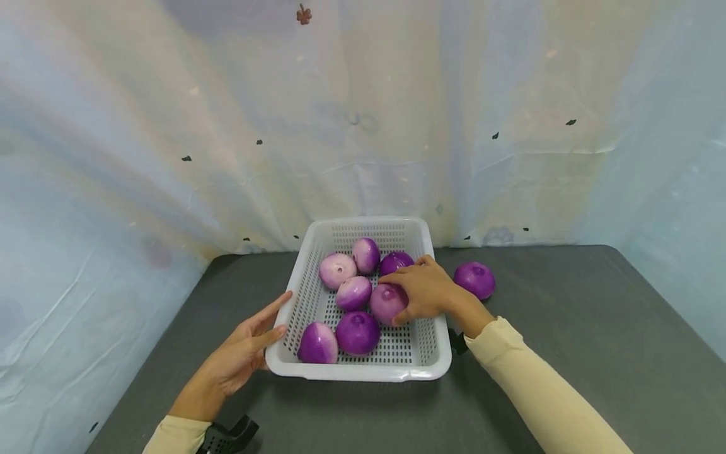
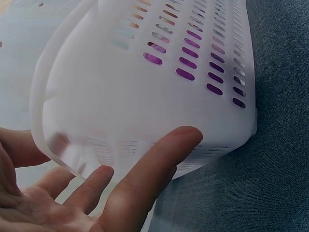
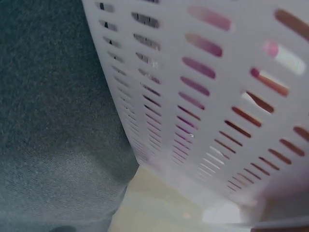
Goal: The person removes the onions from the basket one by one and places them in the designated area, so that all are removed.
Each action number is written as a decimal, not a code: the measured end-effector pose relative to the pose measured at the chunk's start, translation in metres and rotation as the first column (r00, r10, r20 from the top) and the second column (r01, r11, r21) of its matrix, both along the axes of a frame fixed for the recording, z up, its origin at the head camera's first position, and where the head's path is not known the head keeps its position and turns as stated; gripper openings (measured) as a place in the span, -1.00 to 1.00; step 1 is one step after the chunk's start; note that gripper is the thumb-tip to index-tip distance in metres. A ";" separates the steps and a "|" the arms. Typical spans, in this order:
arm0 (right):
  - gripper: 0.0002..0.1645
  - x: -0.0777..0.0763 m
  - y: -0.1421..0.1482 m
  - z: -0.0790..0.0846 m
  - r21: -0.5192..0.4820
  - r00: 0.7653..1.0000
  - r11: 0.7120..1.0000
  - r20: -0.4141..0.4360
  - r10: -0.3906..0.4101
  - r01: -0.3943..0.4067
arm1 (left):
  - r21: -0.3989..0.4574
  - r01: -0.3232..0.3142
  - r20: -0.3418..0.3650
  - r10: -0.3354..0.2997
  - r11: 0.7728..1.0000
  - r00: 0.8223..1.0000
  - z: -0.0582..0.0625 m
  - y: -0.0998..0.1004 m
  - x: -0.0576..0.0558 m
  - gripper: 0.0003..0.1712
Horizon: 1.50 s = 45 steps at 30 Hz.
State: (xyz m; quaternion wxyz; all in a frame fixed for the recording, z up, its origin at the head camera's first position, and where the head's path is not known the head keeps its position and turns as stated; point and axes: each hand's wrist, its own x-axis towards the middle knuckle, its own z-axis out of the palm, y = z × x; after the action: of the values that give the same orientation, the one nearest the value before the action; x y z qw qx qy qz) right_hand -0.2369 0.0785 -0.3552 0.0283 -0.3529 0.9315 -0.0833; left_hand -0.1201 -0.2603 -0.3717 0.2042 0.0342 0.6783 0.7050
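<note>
A white slotted plastic basket (image 1: 357,373) holds several peeled red onions, some deep purple like the one in front (image 1: 358,333), some paler like the one at left (image 1: 337,271). My right hand (image 1: 422,290) reaches over the basket's right rim and grips a red onion (image 1: 388,304), with thumb and fingers curved around it. My left hand (image 1: 241,350) touches the basket's left rim and outer wall with nearly straight fingers. In the left wrist view, these fingers (image 2: 145,179) lie against the wall. The right wrist view shows the basket's slotted side (image 3: 164,92); the gripped onion is mostly hidden there.
Another red onion (image 1: 474,280) lies on the dark grey table (image 1: 567,328), right of the basket. A pale patterned curtain (image 1: 368,126) hangs behind the table and along both sides. Dark straps (image 1: 227,438) circle the wrists.
</note>
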 end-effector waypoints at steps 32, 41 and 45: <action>-0.05 -0.001 0.004 -0.003 -0.152 1.000 0.988 -0.001 0.001 -0.001 | -0.007 -0.030 0.000 0.030 1.000 1.000 -0.001 0.002 0.001 -0.22; -0.05 0.001 0.003 -0.003 -0.147 1.000 0.989 0.000 0.009 -0.009 | -0.021 -0.047 -0.010 0.047 0.999 0.999 -0.002 0.002 0.001 -0.22; -0.05 0.000 0.004 -0.004 -0.150 1.000 0.989 -0.005 0.004 -0.005 | -0.021 -0.046 -0.017 0.045 0.999 0.999 -0.001 0.002 0.001 -0.21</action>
State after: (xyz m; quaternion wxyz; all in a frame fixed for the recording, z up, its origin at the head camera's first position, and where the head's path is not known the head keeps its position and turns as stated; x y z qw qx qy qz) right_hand -0.2368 0.0826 -0.3592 -0.0005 -0.3562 0.9219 -0.1523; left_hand -0.1195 -0.2583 -0.3727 0.1829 0.0223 0.6881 0.7018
